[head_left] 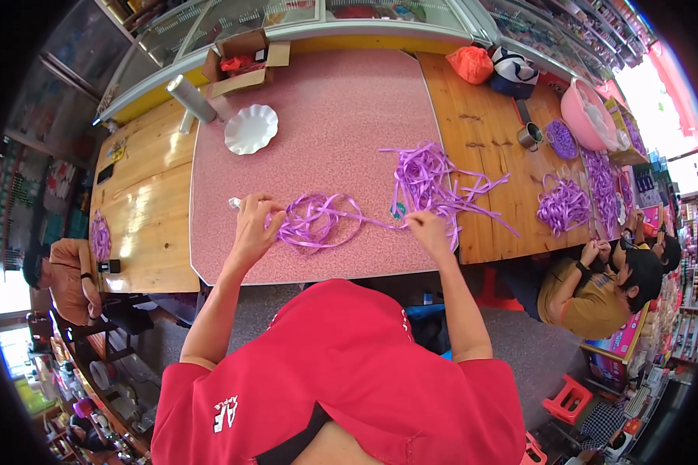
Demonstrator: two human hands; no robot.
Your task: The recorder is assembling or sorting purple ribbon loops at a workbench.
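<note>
A loose coil of purple ribbon (316, 222) lies on the pink speckled mat in front of me. At its left end my left hand (254, 221) is closed on the ribbon, fingers bent over the edge of the coil. A single strand runs rightward from the coil to my right hand (429, 229), which pinches it between thumb and fingers. Just beyond the right hand spreads a tangled heap of purple ribbon (424, 178), its loose ends trailing onto the wooden table. A small teal item (398, 210) sits beside that heap, and a small silvery thing (234, 203) lies by my left hand.
A white scalloped plate (251, 129), a grey roll (191, 99) and an open cardboard box (248, 66) stand at the far left of the mat. Rightward are a metal cup (530, 136), a pink basin (588, 116) and more purple ribbon (564, 204). Other people sit at both sides.
</note>
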